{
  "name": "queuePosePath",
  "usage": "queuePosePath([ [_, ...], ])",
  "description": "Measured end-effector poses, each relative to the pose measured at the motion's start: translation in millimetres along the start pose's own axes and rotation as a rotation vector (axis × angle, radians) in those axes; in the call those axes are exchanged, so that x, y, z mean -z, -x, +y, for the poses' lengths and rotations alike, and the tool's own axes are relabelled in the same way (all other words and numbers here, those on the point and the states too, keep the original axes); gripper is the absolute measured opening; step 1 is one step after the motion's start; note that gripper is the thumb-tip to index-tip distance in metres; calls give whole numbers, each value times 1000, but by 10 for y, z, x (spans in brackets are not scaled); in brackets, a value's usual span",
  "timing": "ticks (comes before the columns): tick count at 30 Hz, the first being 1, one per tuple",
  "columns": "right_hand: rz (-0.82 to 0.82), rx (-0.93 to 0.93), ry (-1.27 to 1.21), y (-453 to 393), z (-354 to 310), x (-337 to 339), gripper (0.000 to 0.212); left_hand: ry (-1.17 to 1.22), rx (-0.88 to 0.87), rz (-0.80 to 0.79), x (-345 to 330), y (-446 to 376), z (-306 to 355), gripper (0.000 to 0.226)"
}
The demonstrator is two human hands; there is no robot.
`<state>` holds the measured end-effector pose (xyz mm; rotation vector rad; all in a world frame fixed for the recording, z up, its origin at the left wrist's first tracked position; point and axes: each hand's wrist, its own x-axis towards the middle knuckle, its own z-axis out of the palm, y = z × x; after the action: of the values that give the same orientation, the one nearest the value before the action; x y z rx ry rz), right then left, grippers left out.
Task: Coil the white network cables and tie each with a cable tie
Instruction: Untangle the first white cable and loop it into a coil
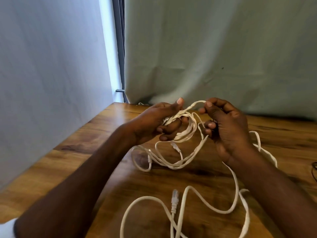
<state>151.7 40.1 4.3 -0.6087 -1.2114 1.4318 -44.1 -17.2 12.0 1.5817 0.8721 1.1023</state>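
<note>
My left hand (159, 121) grips a small bundle of white cable loops (186, 130) above the wooden table (96, 150). From that bundle a flat white strand (195, 105) arcs up to my right hand (226, 124), whose thumb and fingers pinch it. More white network cable (164, 160) trails loose on the table below the hands, with a clear plug (175, 146) lying among it. A second stretch of white cable (202, 198) winds across the near table, and its plug (175, 199) points away from me. No cable tie is visible.
A pale green curtain (214, 54) hangs behind the table, and a light blue curtain (51, 74) hangs along its left edge. A dark wire (314, 170) shows at the right border. Bare wood lies left of the cables.
</note>
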Motion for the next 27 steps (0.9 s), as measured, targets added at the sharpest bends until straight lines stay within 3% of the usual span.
queuePosePath([
  [2,-4,-86,36,-4,-1,6,12,108,-6,15,-27,-6,-26,44],
  [5,-140,-293,-91,45,-17,-40,26,381,-28,64,-48,-47,-72,41],
  [10,-402,-445,-77,201,15,-164,23,877,-171,193,1,-120,-130,38],
  [13,-503,-521,-79,305,40,-242,19,1044,-237,338,91,-144,-131,51],
  [15,-526,-459,92,336,77,-280,18,1108,-287,434,208,-148,-138,56],
  [17,-534,-278,424,342,114,-310,20,1150,-349,527,348,-120,-138,52],
  [19,-554,-136,588,354,150,-333,19,1116,-390,608,420,-107,-131,46],
  [23,-646,-58,602,411,221,-350,23,818,-368,648,290,-154,-115,55],
  [27,-761,-9,589,441,235,-350,31,135,-252,679,96,-173,-111,59],
])
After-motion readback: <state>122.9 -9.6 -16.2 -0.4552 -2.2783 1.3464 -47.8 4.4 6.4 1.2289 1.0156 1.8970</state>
